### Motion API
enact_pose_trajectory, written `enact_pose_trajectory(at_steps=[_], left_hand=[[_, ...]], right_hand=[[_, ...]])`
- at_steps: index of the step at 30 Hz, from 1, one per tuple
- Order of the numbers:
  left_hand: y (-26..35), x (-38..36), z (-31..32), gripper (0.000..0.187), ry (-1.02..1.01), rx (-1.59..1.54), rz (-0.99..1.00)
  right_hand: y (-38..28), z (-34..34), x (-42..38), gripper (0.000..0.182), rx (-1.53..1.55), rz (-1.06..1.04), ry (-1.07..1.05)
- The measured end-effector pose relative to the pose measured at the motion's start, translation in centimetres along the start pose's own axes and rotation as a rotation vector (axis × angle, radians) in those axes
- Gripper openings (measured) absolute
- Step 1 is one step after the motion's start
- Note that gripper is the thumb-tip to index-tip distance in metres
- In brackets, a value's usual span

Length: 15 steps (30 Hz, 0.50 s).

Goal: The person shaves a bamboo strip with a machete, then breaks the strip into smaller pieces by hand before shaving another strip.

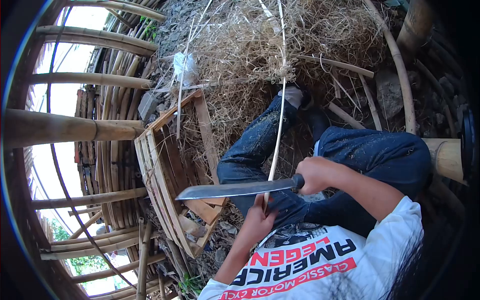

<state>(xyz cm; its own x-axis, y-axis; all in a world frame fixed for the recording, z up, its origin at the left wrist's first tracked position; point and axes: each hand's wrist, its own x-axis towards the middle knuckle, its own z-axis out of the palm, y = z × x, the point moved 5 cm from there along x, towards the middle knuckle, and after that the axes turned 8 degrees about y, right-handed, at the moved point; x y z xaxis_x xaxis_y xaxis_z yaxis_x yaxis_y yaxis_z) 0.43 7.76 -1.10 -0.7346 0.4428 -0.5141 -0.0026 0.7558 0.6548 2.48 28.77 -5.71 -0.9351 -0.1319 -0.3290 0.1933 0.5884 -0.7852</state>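
Strip (pixel 278 135) in L hand (pixel 258 222), machete (pixel 235 190) across it, R hand (pixel 316 175)

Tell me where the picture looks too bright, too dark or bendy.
Head view: daylight glares white between the bamboo poles on the left; the right edge sinks into black; the dark post at the far left bows outward; a dull shine shows on the knife.

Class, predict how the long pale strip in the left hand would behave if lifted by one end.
The strip is probably springy: it bows gently away from the left hand. It looks light for its length, being so narrow. Its far part, out over the shavings, would likely sway.
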Motion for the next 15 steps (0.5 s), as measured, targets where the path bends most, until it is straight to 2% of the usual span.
enact_pose_trajectory(at_steps=[3, 6, 8, 15], left_hand=[[-0.4, 0.2, -0.8, 0.032, 0.125, 0.151, 0.007], [-0.2, 0.9, -0.8, 0.033, 0.123, 0.225, -0.040], [-0.1, 1.1, -0.7, 0.033, 0.127, 0.239, -0.013], [1.7, 1.0, -1.8, 0.037, 0.136, 0.363, 0.028]], right_hand=[[1.5, -0.1, 1.0, 0.025, -0.038, 0.034, -0.047], [2.6, 0.0, 1.4, 0.025, -0.035, 0.074, -0.055], [2.6, -0.5, 1.4, 0.026, -0.030, 0.048, 0.007], [2.9, -0.8, 2.0, 0.025, -0.061, 0.049, 0.005]])
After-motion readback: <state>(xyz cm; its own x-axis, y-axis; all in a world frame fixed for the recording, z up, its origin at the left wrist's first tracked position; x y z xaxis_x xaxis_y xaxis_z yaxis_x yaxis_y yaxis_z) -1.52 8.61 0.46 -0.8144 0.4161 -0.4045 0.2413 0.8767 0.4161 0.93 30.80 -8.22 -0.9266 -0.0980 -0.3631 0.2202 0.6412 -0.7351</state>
